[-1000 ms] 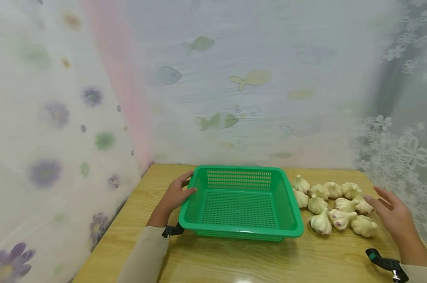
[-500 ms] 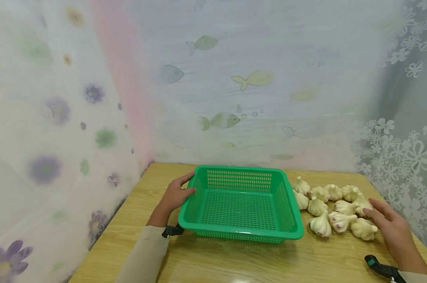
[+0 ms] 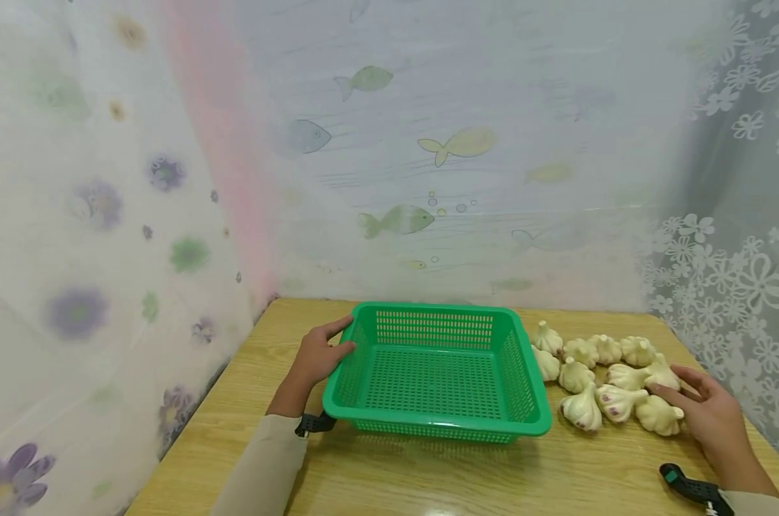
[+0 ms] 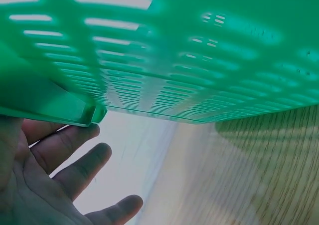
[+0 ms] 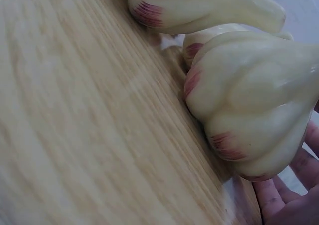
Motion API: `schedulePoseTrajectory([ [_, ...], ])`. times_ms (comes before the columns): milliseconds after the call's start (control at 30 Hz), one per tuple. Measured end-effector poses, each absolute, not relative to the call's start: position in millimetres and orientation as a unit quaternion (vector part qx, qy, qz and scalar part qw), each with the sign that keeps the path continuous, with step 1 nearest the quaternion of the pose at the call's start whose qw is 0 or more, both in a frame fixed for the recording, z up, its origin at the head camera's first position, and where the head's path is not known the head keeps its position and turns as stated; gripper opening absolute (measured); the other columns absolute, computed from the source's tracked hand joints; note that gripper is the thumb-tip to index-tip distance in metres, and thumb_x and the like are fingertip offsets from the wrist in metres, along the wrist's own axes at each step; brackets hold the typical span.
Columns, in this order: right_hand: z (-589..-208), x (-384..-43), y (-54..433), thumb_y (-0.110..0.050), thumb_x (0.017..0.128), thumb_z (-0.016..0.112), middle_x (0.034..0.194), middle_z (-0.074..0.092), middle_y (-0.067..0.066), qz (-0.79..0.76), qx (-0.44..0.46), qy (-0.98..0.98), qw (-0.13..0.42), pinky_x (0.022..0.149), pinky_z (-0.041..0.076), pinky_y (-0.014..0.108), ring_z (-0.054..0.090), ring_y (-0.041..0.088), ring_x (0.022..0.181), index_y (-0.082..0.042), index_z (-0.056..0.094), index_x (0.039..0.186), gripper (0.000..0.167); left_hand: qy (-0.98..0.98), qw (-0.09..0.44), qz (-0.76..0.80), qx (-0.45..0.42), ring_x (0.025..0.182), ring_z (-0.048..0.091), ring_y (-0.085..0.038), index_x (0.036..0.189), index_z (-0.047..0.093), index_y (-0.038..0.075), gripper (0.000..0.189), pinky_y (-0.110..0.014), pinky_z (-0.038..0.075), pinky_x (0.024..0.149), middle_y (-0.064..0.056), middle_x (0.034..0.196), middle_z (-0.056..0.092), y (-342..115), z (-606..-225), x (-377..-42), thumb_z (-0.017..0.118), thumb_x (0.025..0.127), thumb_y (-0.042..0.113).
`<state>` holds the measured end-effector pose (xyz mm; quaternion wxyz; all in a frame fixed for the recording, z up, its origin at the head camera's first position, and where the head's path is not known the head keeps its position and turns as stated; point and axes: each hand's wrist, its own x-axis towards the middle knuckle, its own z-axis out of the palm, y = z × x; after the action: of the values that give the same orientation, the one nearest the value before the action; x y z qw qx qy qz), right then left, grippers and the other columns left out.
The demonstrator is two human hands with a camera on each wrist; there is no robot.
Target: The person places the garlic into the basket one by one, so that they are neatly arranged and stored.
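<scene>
Markings: the cream-white, smooth garlic bulbs (image 3: 618, 403) bear purplish-red streaks at their bases; the black wrist mount (image 3: 695, 489) by the right hand (image 3: 714, 410) has a small green patch, any print on it too small to read.
Left hand (image 3: 318, 353): thumb over the rim at the left end of the green, rectangular, slotted plastic basket (image 3: 437, 426), fingers outside; the left wrist view shows fingertips touching under the rim and the other fingers spread wide, so the rim is held lightly.
Right hand's fingers: parted and gently bent about the outermost bulb (image 3: 663, 370), thumb on its near side; cannot tell whether they grip it.
Garlic: clustered on the pale wood-grained table (image 3: 389, 480), just beside the basket's right side.
Basket: upright on the table, before the person.
Since a second ago: the right hand has come lower and inward among the bulbs; the left hand and basket keep their places.
</scene>
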<state>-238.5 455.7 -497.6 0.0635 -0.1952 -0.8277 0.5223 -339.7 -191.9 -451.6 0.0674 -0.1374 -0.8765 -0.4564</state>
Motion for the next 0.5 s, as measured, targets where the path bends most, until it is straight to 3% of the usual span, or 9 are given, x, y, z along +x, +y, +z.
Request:
schedulePoseTrajectory([
  [100, -498.5, -238.3, 454.6, -0.056, 0.092, 0.071, 0.167, 0.031, -0.002, 0.530, -0.206, -0.819, 0.082, 0.067, 0.047, 0.009, 0.024, 0.046, 0.154, -0.036, 0.039, 0.153, 0.072, -0.878, 0.068, -0.454, -0.137, 0.147, 0.045, -0.040, 0.156, 0.049, 0.018, 0.058, -0.054, 0.055, 0.097, -0.013, 0.158, 0.049, -191.2, -451.6, -340.3, 0.065, 0.100, 0.023],
  [133, -498.9, -237.5, 454.4, -0.055, 0.091, 0.073, 0.158, 0.040, -0.009, 0.532, -0.207, -0.816, 0.090, 0.068, 0.048, 0.009, 0.032, 0.039, 0.153, -0.038, 0.043, 0.146, 0.065, -0.877, 0.068, -0.455, -0.136, 0.147, 0.044, -0.040, 0.156, 0.050, 0.018, 0.058, -0.055, 0.055, 0.098, -0.013, 0.158, 0.050, -190.8, -451.2, -340.2, 0.066, 0.100, 0.023],
  [233, -500.2, -234.9, 454.3, -0.051, 0.091, 0.075, 0.124, 0.045, -0.028, 0.536, -0.208, -0.811, 0.111, 0.069, 0.052, 0.010, 0.053, 0.008, 0.126, -0.040, 0.049, 0.129, 0.048, -0.879, 0.070, -0.452, -0.136, 0.147, 0.044, -0.041, 0.155, 0.051, 0.018, 0.058, -0.057, 0.053, 0.101, -0.014, 0.156, 0.052, -189.8, -450.3, -340.2, 0.066, 0.100, 0.024],
  [300, -500.2, -234.1, 454.4, -0.050, 0.091, 0.075, 0.117, 0.043, -0.029, 0.534, -0.209, -0.811, 0.119, 0.069, 0.053, 0.012, 0.047, -0.006, 0.106, -0.038, 0.050, 0.129, 0.048, -0.880, 0.072, -0.451, -0.133, 0.147, 0.044, -0.041, 0.155, 0.051, 0.019, 0.058, -0.058, 0.052, 0.101, -0.014, 0.155, 0.053, -189.8, -450.0, -340.2, 0.066, 0.100, 0.025],
  [333, -499.7, -234.0, 454.0, -0.050, 0.092, 0.075, 0.122, 0.047, -0.024, 0.528, -0.210, -0.814, 0.120, 0.068, 0.053, 0.011, 0.045, -0.005, 0.103, -0.035, 0.050, 0.134, 0.051, -0.880, 0.073, -0.449, -0.133, 0.146, 0.044, -0.042, 0.155, 0.051, 0.019, 0.058, -0.058, 0.052, 0.101, -0.014, 0.155, 0.053, -189.8, -449.9, -340.1, 0.066, 0.100, 0.024],
  [400, -497.9, -234.8, 453.3, -0.052, 0.093, 0.072, 0.143, 0.051, -0.009, 0.517, -0.213, -0.821, 0.116, 0.067, 0.051, 0.010, 0.053, 0.010, 0.117, -0.028, 0.046, 0.149, 0.066, -0.882, 0.075, -0.446, -0.130, 0.146, 0.045, -0.041, 0.155, 0.052, 0.019, 0.057, -0.057, 0.053, 0.100, -0.014, 0.155, 0.053, -190.2, -449.9, -339.9, 0.067, 0.100, 0.024],
  [433, -497.3, -235.2, 453.4, -0.053, 0.093, 0.071, 0.154, 0.047, 0.000, 0.512, -0.214, -0.825, 0.112, 0.065, 0.049, 0.009, 0.053, 0.021, 0.128, -0.023, 0.042, 0.156, 0.075, -0.882, 0.076, -0.446, -0.128, 0.146, 0.045, -0.041, 0.155, 0.052, 0.019, 0.057, -0.057, 0.053, 0.100, -0.014, 0.155, 0.053, -190.4, -449.8, -339.7, 0.067, 0.100, 0.024],
  [500, -494.8, -235.7, 452.6, -0.056, 0.095, 0.068, 0.169, 0.028, 0.014, 0.498, -0.219, -0.833, 0.104, 0.063, 0.048, 0.009, 0.039, 0.043, 0.145, -0.011, 0.031, 0.164, 0.091, -0.883, 0.076, -0.446, -0.126, 0.145, 0.046, -0.041, 0.154, 0.053, 0.020, 0.057, -0.057, 0.054, 0.099, -0.013, 0.154, 0.054, -190.5, -449.3, -338.8, 0.067, 0.099, 0.024],
])
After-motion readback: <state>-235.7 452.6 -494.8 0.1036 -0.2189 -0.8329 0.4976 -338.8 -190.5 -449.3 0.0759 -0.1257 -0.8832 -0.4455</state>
